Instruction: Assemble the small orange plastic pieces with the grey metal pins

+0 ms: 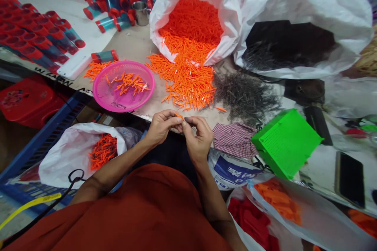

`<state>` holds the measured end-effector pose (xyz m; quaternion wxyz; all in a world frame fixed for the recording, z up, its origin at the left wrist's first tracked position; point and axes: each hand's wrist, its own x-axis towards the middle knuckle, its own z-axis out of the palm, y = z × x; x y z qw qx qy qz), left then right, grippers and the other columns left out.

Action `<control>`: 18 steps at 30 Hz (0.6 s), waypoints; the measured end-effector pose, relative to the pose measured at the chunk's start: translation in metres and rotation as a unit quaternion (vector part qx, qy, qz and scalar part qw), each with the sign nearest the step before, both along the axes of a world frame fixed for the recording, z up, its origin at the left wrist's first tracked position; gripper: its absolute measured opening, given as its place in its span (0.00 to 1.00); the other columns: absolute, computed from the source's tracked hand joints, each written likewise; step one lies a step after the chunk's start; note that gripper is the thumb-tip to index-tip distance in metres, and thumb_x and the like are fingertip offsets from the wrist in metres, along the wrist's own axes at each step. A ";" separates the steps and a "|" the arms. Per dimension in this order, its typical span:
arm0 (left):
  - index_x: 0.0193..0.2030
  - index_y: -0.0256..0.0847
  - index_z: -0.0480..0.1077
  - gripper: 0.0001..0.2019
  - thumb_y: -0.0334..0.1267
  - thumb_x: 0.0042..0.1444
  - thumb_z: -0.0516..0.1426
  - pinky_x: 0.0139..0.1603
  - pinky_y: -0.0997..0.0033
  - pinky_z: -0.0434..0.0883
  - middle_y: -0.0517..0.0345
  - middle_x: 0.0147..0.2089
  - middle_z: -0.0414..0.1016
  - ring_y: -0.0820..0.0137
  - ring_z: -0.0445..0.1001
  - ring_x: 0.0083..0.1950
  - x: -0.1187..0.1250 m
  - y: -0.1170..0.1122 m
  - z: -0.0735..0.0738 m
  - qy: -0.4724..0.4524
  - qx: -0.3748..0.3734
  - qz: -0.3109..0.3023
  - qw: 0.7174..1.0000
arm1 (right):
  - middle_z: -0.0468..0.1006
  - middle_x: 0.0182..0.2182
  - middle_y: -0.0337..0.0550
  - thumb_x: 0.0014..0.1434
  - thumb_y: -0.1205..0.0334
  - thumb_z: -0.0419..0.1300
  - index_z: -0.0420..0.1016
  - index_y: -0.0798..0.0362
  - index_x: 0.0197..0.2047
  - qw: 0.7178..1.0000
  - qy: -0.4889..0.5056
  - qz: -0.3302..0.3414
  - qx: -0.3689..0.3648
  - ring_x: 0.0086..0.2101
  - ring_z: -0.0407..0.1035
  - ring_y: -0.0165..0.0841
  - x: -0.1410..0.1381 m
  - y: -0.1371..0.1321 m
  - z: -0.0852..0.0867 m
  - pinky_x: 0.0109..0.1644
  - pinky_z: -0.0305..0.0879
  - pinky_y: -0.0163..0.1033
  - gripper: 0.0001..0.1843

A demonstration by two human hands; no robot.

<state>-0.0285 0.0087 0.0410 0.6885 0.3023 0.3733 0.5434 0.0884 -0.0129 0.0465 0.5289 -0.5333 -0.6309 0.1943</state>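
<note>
My left hand (160, 127) and my right hand (198, 138) meet above the table edge, fingertips close together. My left fingers pinch a small orange plastic piece (178, 115). My right fingertips close on a tiny dark piece (186, 119), too small to name. Just beyond my hands lies a loose heap of orange plastic pieces (184, 80), spilling from a white sack (165, 19). A pile of thin dark metal pins (244, 96) lies to its right. A pink plastic basket (100, 90) holding orange pieces sits to the left.
A white bag of dark pins (294, 8) stands at the back right. Near my left arm is a white bag of orange pieces (70, 157). Also around are a green perforated box (285, 143), checked cloth (234, 139), a phone (350, 179), and red-capped clear tubes (44, 35).
</note>
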 end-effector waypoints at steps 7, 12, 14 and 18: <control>0.24 0.35 0.71 0.09 0.37 0.41 0.64 0.22 0.78 0.71 0.61 0.20 0.73 0.77 0.70 0.20 0.002 0.001 0.000 -0.022 -0.003 0.015 1.000 | 0.76 0.30 0.39 0.56 0.66 0.58 0.73 0.51 0.34 1.000 -0.021 0.005 0.012 0.33 0.69 0.31 -0.001 0.000 0.003 0.37 0.67 0.39 0.03; 0.24 0.34 0.70 0.09 0.37 0.39 0.65 0.21 0.79 0.70 0.61 0.19 0.72 0.77 0.70 0.19 0.003 0.001 0.002 -0.028 -0.017 0.016 0.999 | 0.75 0.30 0.39 0.56 0.67 0.57 0.72 0.52 0.33 1.000 -0.019 0.010 -0.007 0.33 0.69 0.31 -0.001 0.002 0.002 0.37 0.66 0.38 0.03; 0.23 0.34 0.70 0.10 0.38 0.39 0.65 0.21 0.79 0.69 0.61 0.18 0.72 0.77 0.70 0.19 0.003 0.002 0.002 -0.026 -0.029 0.013 0.999 | 0.74 0.30 0.39 0.56 0.67 0.57 0.72 0.52 0.33 1.000 -0.007 0.019 -0.021 0.32 0.69 0.31 -0.001 0.003 0.001 0.37 0.66 0.38 0.03; 0.23 0.34 0.69 0.10 0.37 0.39 0.65 0.21 0.79 0.69 0.60 0.18 0.72 0.77 0.69 0.18 0.002 0.003 0.002 -0.034 -0.044 0.011 0.998 | 0.75 0.30 0.38 0.55 0.68 0.57 0.72 0.52 0.32 0.998 0.022 0.032 -0.042 0.32 0.69 0.30 0.000 0.005 0.001 0.37 0.66 0.37 0.03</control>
